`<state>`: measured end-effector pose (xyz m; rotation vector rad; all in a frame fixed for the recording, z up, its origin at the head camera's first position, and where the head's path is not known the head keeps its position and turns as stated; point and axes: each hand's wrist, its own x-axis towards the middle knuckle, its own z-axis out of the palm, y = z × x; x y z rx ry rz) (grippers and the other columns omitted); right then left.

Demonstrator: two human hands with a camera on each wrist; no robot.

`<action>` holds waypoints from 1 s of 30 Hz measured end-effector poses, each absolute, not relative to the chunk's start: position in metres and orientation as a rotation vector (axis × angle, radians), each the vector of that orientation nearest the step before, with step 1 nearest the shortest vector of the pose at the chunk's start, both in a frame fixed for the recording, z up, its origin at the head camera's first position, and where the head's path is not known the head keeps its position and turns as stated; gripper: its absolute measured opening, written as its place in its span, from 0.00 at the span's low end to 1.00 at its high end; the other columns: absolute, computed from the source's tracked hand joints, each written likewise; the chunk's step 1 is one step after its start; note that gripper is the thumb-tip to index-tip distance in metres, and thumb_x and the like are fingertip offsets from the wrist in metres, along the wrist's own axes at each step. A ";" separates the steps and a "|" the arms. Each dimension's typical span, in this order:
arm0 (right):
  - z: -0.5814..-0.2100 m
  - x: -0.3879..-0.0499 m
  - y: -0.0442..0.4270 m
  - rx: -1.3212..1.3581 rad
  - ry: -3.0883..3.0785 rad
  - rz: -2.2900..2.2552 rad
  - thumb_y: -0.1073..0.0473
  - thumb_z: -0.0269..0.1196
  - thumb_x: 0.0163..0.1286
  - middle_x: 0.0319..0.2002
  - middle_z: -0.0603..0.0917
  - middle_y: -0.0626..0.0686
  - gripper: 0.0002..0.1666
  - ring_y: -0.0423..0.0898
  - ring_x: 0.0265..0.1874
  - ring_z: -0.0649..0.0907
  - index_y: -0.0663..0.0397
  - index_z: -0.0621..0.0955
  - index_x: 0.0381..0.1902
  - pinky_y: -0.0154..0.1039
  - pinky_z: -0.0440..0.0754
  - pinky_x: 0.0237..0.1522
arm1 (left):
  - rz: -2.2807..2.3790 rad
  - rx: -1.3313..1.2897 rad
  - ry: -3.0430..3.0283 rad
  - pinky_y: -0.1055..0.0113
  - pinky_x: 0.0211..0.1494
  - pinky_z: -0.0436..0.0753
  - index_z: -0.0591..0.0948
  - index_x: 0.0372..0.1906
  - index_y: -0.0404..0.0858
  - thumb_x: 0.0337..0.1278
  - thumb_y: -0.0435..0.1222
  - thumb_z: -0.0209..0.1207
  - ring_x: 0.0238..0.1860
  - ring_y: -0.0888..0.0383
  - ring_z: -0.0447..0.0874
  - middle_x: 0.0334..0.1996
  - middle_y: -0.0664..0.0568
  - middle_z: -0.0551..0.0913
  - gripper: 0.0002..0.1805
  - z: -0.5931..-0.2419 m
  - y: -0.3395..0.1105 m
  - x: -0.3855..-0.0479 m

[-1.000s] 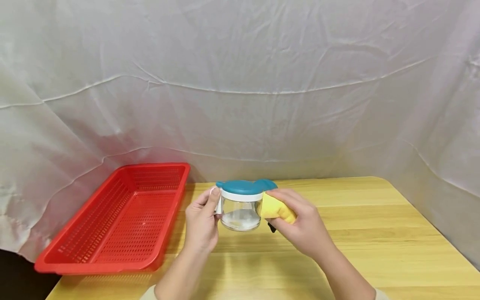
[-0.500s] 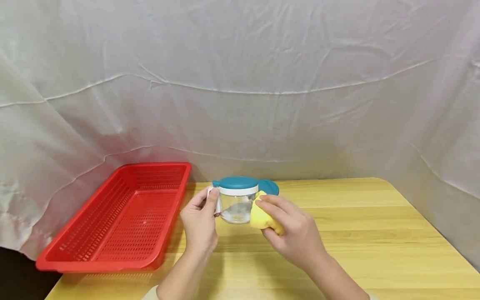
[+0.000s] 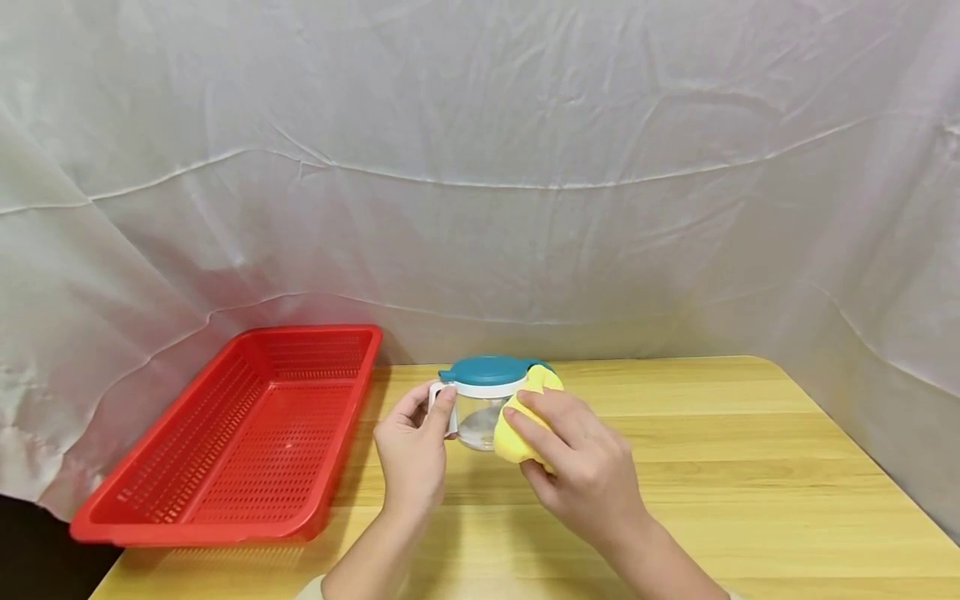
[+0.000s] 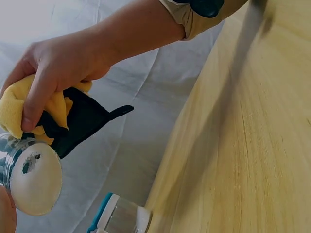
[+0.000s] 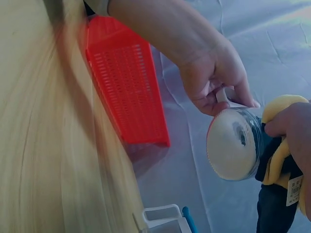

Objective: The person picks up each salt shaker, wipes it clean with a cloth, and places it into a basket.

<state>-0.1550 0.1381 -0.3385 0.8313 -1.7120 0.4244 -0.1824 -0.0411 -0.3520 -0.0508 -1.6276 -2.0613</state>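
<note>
The white tag (image 5: 294, 190) on my yellow-and-dark cloth (image 3: 521, 429) carries small dark print, too tiny for me to read. My left hand (image 3: 412, 454) grips the white handle (image 3: 444, 408) of a glass jar (image 3: 476, 417), held above the wooden table (image 3: 720, 467) with its teal lid (image 3: 489, 369) on. A whitish patch shows at the jar's base; I can't tell whether it is contents. My right hand (image 3: 588, 467) curls round the cloth, against the jar's right side. A second lidded jar (image 4: 121, 216) stands behind the jar, a red perforated basket (image 3: 322, 500) to its left. Beyond the jar hangs a pale, creased drape (image 3: 480, 250).
</note>
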 end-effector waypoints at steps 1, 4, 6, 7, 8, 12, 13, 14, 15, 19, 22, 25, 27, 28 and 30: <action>-0.339 -0.154 0.138 0.829 -1.723 0.432 0.65 0.61 0.49 0.48 0.85 0.55 0.23 0.54 0.42 0.86 0.49 0.87 0.46 0.49 0.87 0.36 | -2.060 -0.046 -1.627 0.73 0.24 0.82 0.85 0.43 0.29 0.55 0.32 0.69 0.25 0.63 0.75 0.27 0.54 0.80 0.13 -0.352 -0.041 -0.182; -0.341 -0.152 0.138 0.804 -1.814 0.495 0.65 0.66 0.45 0.55 0.83 0.60 0.29 0.57 0.44 0.85 0.46 0.86 0.49 0.51 0.87 0.35 | -2.050 -0.039 -1.633 0.72 0.25 0.83 0.86 0.45 0.32 0.54 0.33 0.70 0.28 0.62 0.77 0.29 0.53 0.81 0.13 -0.352 -0.042 -0.182; -0.342 -0.150 0.139 0.780 -1.885 0.555 0.65 0.70 0.43 0.59 0.80 0.62 0.32 0.57 0.45 0.84 0.45 0.85 0.52 0.51 0.87 0.35 | -2.044 -0.040 -1.636 0.71 0.26 0.83 0.86 0.45 0.33 0.53 0.33 0.70 0.30 0.61 0.78 0.30 0.53 0.82 0.14 -0.352 -0.042 -0.182; -0.343 -0.150 0.139 0.774 -1.907 0.582 0.65 0.71 0.43 0.60 0.80 0.62 0.34 0.57 0.46 0.84 0.45 0.84 0.53 0.51 0.87 0.36 | -2.040 -0.043 -1.638 0.70 0.26 0.84 0.86 0.46 0.33 0.53 0.33 0.70 0.30 0.61 0.78 0.31 0.53 0.83 0.14 -0.352 -0.043 -0.182; -0.343 -0.150 0.140 0.772 -1.924 0.603 0.65 0.72 0.43 0.60 0.80 0.62 0.35 0.57 0.46 0.83 0.46 0.84 0.55 0.50 0.87 0.38 | -2.035 -0.047 -1.639 0.70 0.26 0.84 0.86 0.46 0.33 0.53 0.33 0.70 0.31 0.60 0.79 0.31 0.53 0.83 0.15 -0.352 -0.043 -0.181; -0.344 -0.153 0.141 0.804 -1.912 0.654 0.64 0.72 0.44 0.55 0.82 0.58 0.35 0.56 0.48 0.81 0.47 0.83 0.55 0.50 0.85 0.43 | -2.033 -0.064 -1.630 0.71 0.26 0.83 0.86 0.46 0.33 0.53 0.33 0.70 0.30 0.61 0.78 0.31 0.54 0.83 0.15 -0.353 -0.043 -0.181; -0.344 -0.154 0.141 0.816 -1.902 0.662 0.64 0.71 0.44 0.53 0.82 0.58 0.34 0.57 0.50 0.81 0.47 0.83 0.55 0.52 0.85 0.46 | -2.036 -0.070 -1.627 0.72 0.25 0.82 0.86 0.46 0.33 0.53 0.33 0.70 0.29 0.61 0.77 0.31 0.54 0.83 0.14 -0.353 -0.042 -0.181; -0.344 -0.154 0.142 0.827 -1.895 0.676 0.64 0.71 0.44 0.52 0.82 0.58 0.34 0.58 0.53 0.80 0.47 0.83 0.54 0.53 0.84 0.50 | -2.041 -0.077 -1.621 0.72 0.25 0.82 0.86 0.46 0.33 0.53 0.32 0.70 0.28 0.61 0.77 0.31 0.54 0.83 0.14 -0.353 -0.042 -0.181; -0.344 -0.155 0.142 0.837 -1.884 0.689 0.65 0.70 0.43 0.50 0.81 0.58 0.33 0.60 0.55 0.80 0.48 0.84 0.53 0.53 0.83 0.52 | -2.048 -0.084 -1.615 0.73 0.25 0.81 0.86 0.45 0.33 0.53 0.32 0.70 0.27 0.61 0.76 0.30 0.54 0.83 0.14 -0.353 -0.042 -0.181; -0.344 -0.156 0.144 0.847 -1.869 0.706 0.67 0.68 0.41 0.47 0.81 0.58 0.31 0.62 0.57 0.80 0.48 0.84 0.49 0.49 0.84 0.52 | -2.074 -0.097 -1.603 0.74 0.24 0.80 0.86 0.45 0.32 0.53 0.32 0.70 0.25 0.62 0.75 0.29 0.54 0.82 0.14 -0.353 -0.041 -0.181; -0.344 -0.156 0.146 0.836 -1.867 0.691 0.68 0.67 0.39 0.47 0.81 0.57 0.32 0.57 0.50 0.84 0.48 0.84 0.48 0.43 0.87 0.41 | -2.098 -0.088 -1.591 0.75 0.24 0.79 0.86 0.45 0.31 0.54 0.32 0.69 0.24 0.63 0.74 0.28 0.55 0.83 0.14 -0.352 -0.041 -0.180; -0.345 -0.156 0.148 0.837 -1.865 0.685 0.69 0.68 0.38 0.44 0.81 0.55 0.33 0.51 0.40 0.85 0.48 0.84 0.48 0.40 0.86 0.33 | -2.112 -0.080 -1.573 0.76 0.24 0.79 0.85 0.46 0.28 0.55 0.32 0.68 0.25 0.63 0.74 0.28 0.56 0.83 0.15 -0.349 -0.041 -0.180; -0.346 -0.156 0.148 0.837 -1.867 0.681 0.68 0.69 0.38 0.42 0.80 0.54 0.33 0.48 0.34 0.83 0.48 0.84 0.48 0.37 0.85 0.28 | -2.116 -0.078 -1.560 0.75 0.24 0.79 0.84 0.46 0.26 0.55 0.32 0.68 0.25 0.63 0.75 0.29 0.56 0.84 0.15 -0.348 -0.041 -0.180; -0.346 -0.156 0.147 0.834 -1.870 0.676 0.68 0.69 0.38 0.41 0.79 0.53 0.33 0.46 0.31 0.82 0.47 0.84 0.48 0.36 0.83 0.27 | -2.114 -0.077 -1.558 0.75 0.24 0.79 0.84 0.47 0.26 0.55 0.31 0.68 0.25 0.63 0.75 0.29 0.56 0.84 0.16 -0.348 -0.042 -0.180; -0.347 -0.155 0.146 0.828 -1.875 0.660 0.68 0.70 0.39 0.40 0.79 0.53 0.32 0.45 0.28 0.80 0.47 0.84 0.48 0.34 0.82 0.25 | -2.106 -0.083 -1.559 0.75 0.24 0.79 0.84 0.46 0.27 0.55 0.31 0.68 0.25 0.63 0.74 0.28 0.56 0.84 0.15 -0.348 -0.042 -0.180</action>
